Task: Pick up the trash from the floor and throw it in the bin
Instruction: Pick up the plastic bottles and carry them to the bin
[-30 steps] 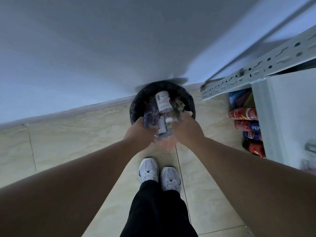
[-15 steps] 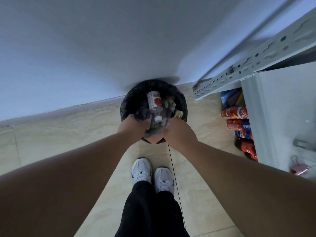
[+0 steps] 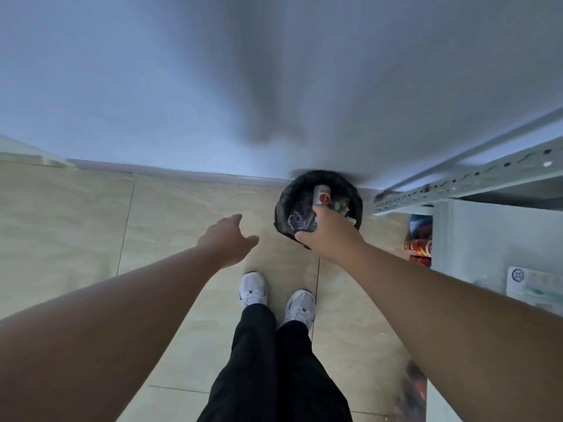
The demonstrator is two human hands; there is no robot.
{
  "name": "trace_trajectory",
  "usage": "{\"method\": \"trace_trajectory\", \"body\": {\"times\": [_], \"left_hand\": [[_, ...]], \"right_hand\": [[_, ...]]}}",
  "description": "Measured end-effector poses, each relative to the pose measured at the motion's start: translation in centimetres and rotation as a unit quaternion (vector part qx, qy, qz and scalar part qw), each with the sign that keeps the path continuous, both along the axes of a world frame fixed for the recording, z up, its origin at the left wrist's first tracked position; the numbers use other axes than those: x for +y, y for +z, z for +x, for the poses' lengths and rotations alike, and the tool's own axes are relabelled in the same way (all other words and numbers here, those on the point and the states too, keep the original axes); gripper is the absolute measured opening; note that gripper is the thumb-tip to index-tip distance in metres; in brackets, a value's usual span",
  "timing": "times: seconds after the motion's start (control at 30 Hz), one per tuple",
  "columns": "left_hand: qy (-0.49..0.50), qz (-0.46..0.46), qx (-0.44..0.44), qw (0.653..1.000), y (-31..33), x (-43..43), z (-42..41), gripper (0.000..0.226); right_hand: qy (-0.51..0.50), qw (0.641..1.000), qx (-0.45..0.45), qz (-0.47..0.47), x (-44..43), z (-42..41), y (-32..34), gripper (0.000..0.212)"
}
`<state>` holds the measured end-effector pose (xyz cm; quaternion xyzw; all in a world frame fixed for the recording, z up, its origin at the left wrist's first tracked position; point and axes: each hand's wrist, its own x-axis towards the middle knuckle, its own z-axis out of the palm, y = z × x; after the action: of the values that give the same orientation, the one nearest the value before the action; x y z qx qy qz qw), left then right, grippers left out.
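A round black bin (image 3: 356, 196) stands on the tiled floor against the wall, packed with trash: a can with a red-and-white label (image 3: 322, 194), crumpled clear plastic (image 3: 300, 217) and small colourful bits. My right hand (image 3: 330, 231) hovers over the bin's near edge, palm down, fingers spread, with nothing seen in it. My left hand (image 3: 228, 236) is out to the left of the bin, over bare floor, fingers apart and holding nothing. The bin's near right part is hidden by my right hand.
A grey metal rack (image 3: 457, 184) stands at the right with red and blue drink cans (image 3: 422, 246) at floor level under it. My two white shoes (image 3: 275, 298) stand on the beige tiles (image 3: 76, 223) before the bin. A blurred red item (image 3: 414, 388) lies lower right.
Both hands held a bundle of clear plastic trash over the bin; the bundle now lies in the bin. My left hand has swung away left, and my view shifted left.
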<state>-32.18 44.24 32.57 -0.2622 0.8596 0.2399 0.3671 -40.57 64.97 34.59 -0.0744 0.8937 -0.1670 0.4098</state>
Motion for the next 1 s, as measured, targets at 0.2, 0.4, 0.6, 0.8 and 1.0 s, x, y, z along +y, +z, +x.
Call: {"method": "trace_trajectory", "body": {"times": [0.2,0.4,0.6,0.8,1.0], "left_hand": [[0.113,0.016,0.012,0.993,4.8,-5.9,7.0,0.08],[0.247,0.019,0.0,0.969,6.8,-13.0,19.7,0.077],[0.383,0.013,-0.04,0.923,7.6,-18.8,34.5,0.077],[0.459,0.042,-0.038,0.887,7.6,-22.8,45.2,0.075],[0.491,0.048,-0.052,0.868,6.6,-28.7,52.6,0.073]], "right_hand": [[0.133,0.991,-0.003,0.02,-7.0,2.6,4.2,0.068],[0.257,0.965,-0.02,0.041,-16.4,8.5,4.7,0.08],[0.342,0.938,-0.043,0.033,-27.0,17.0,4.9,0.083],[0.411,0.909,-0.034,0.064,-35.8,24.7,4.9,0.08],[0.459,0.884,-0.04,0.075,-44.7,30.4,3.2,0.079]]}}
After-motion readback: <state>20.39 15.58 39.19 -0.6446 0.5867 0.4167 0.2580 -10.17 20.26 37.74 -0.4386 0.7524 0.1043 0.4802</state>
